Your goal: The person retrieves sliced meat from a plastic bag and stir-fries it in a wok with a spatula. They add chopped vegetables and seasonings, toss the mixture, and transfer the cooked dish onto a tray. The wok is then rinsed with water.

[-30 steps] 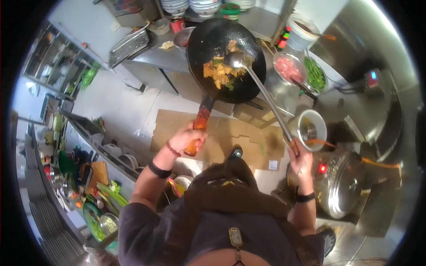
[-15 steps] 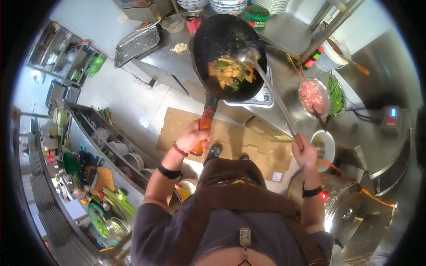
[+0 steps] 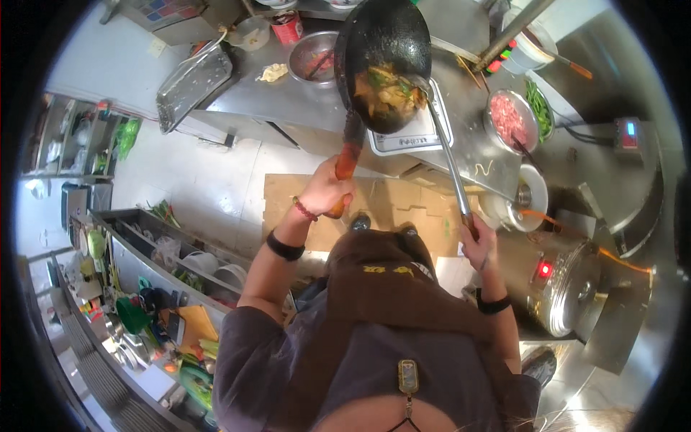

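My left hand (image 3: pixel 326 190) is wrapped around the wooden handle of a black wok (image 3: pixel 374 43), which is raised and tilted above the counter. Cooked food (image 3: pixel 392 95), with yellowish pieces and green bits, lies in the lower part of the wok. In my right hand (image 3: pixel 481 246) is the end of a long metal ladle (image 3: pixel 450 162). Its head reaches the food at the wok's right side and is partly hidden there. Below the wok, a white-rimmed flat device (image 3: pixel 412 146) with a printed front strip sits on the counter.
A steel bowl (image 3: pixel 296 66) with reddish scraps and chopsticks stands left of the wok. On the right are a bowl of raw meat (image 3: pixel 504 115), green vegetables (image 3: pixel 538 102), a white pot (image 3: pixel 534 209) and a large steel cooker (image 3: pixel 561 284). Cardboard (image 3: pixel 288 205) covers the floor.
The wok has swung upward and tilted, with its food shifted toward the right rim. Both hands still hold wok and ladle. My view has shifted, exposing the steel bowl on the left.
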The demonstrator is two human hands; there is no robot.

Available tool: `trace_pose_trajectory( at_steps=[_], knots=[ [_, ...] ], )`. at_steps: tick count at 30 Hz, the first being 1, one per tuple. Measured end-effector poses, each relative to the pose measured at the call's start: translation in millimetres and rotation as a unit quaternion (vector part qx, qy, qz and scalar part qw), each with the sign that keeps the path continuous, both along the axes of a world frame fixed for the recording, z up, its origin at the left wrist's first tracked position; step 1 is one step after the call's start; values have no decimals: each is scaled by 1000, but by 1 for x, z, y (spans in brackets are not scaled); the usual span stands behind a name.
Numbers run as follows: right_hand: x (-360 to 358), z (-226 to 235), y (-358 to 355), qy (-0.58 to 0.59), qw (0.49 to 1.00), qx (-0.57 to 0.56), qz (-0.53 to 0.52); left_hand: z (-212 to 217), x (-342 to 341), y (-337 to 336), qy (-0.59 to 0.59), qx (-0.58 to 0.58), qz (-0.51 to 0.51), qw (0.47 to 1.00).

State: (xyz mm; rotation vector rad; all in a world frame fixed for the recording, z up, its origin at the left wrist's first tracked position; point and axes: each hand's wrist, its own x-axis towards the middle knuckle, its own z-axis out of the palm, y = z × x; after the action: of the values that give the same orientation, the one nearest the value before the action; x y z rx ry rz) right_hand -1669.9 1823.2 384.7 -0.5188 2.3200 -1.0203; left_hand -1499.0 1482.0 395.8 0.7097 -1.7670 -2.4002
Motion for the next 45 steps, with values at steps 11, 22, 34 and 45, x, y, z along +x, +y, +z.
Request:
trace_pose_trajectory(
  at_steps=[11, 22, 34, 45],
  knots=[
    [11, 49, 9, 129, 988, 78, 7, -16, 3, -16, -36, -101, -7, 994],
    [6, 18, -25, 148, 989, 15, -6, -13, 0, -14, -61, -149, -15, 987],
    [0, 64, -10, 191, 977, 90, 20, -29, -14, -20, -31, -158, 25, 987],
    [-13, 36, -12, 226, 971, 74, 32, -36, -16, -21, -10, -135, 11, 991]
  ],
)
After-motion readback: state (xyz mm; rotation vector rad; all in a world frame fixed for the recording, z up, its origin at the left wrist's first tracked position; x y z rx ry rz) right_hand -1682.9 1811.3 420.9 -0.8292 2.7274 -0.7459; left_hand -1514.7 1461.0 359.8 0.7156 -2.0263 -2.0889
